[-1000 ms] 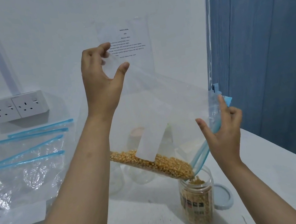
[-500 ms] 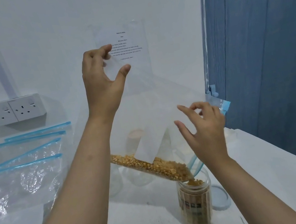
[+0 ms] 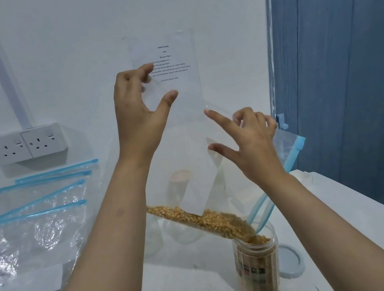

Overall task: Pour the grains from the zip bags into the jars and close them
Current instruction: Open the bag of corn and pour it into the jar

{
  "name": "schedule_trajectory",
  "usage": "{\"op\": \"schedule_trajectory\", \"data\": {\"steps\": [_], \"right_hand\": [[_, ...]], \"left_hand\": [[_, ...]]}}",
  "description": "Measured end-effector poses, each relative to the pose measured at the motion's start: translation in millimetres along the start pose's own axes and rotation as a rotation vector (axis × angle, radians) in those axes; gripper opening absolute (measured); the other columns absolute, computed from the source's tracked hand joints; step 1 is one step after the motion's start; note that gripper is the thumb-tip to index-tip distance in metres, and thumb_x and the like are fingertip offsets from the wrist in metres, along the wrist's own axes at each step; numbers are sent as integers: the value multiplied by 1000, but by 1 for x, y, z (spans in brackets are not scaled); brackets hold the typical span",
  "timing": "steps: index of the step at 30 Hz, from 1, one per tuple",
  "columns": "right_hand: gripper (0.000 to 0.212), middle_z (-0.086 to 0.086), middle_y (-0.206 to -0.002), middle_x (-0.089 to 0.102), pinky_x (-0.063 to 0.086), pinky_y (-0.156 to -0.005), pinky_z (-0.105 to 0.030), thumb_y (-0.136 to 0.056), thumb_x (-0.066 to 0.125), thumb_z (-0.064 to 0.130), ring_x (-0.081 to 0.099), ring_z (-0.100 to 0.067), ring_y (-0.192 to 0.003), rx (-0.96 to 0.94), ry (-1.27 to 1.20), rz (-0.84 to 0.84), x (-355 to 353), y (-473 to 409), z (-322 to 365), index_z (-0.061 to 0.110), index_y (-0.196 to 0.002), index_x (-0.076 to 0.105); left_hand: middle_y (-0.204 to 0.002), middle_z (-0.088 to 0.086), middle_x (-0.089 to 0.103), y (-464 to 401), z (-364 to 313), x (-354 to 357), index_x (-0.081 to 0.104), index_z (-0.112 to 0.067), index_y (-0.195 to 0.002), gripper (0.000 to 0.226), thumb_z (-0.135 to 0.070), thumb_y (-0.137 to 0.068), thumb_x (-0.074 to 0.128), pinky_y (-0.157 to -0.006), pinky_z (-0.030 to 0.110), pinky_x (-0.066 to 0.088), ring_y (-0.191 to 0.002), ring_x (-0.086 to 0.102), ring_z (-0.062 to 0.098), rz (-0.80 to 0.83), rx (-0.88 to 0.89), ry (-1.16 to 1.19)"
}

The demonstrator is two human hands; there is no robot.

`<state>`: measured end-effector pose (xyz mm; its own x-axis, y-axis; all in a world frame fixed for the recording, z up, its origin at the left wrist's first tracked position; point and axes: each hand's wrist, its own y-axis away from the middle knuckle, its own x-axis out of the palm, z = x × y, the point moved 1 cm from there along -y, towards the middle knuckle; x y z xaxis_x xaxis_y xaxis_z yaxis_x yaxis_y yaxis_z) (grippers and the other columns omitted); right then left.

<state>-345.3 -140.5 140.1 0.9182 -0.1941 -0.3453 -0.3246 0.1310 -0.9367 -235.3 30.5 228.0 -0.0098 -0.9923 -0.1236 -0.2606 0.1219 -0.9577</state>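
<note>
Since the earlier frames, the right hand (image 3: 248, 144) has left the blue zip edge and now hovers beside the zip bag (image 3: 210, 142), fingers spread, gripping nothing. Only the left hand (image 3: 139, 108) holds the bag, pinching its raised bottom corner. Grains (image 3: 205, 218) slide along the lower fold into the jar (image 3: 258, 268) on the counter (image 3: 348, 221). The jar looks nearly full; its lid (image 3: 289, 259) lies just beside it.
</note>
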Motion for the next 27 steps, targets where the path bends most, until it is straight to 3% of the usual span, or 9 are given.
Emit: {"op": "schedule_trajectory", "data": {"steps": [4, 10, 16, 21, 27], "right_hand": [[61, -4, -95, 43, 27, -85, -37, -94, 55, 50, 37, -20, -85, -61, 15, -50, -2, 1, -1, 43, -149, 32], [58, -6, -93, 44, 24, -84, -34, -95, 53, 52, 35, -20, -85, -80, 8, -100, -7, 7, 0, 41, -148, 32], [58, -7, -94, 44, 29, -86, -39, -95, 50, 52, 35, -20, -88, -79, -11, -118, -10, 10, 2, 41, -149, 30], [56, -8, -95, 45, 31, -88, -41, -96, 46, 54, 36, -20, -89, -83, -14, -132, -10, 11, 2, 39, -148, 32], [57, -9, -97, 46, 31, -88, -41, -97, 41, 58, 36, -21, -90, -85, 12, -127, -9, 13, 7, 39, -150, 30]], "left_hand": [[-113, -3, 48, 5, -4, -9, 54, -16, -132, 52, -33, -87, 73, -88, 11, 38, -98, 48, 6, -3, 36, -18], [-115, -4, 55, 17, -4, -24, 40, -9, -143, 66, -30, -88, 71, -91, 14, 41, -100, 53, 9, -27, 24, -44], [-127, -12, 49, 49, 8, -29, 22, -27, -152, 82, -46, -87, 67, -106, 51, 36, -116, 46, 5, -42, -124, -174], [-138, 0, 44, 84, 27, -31, 10, -46, -151, 85, -65, -83, 57, -107, 51, 22, -128, 40, 19, -32, -216, -342], [-141, 7, 39, 119, 47, -33, 7, -51, -150, 86, -72, -80, 51, -111, 54, 14, -131, 36, 24, -11, -309, -425]]}}
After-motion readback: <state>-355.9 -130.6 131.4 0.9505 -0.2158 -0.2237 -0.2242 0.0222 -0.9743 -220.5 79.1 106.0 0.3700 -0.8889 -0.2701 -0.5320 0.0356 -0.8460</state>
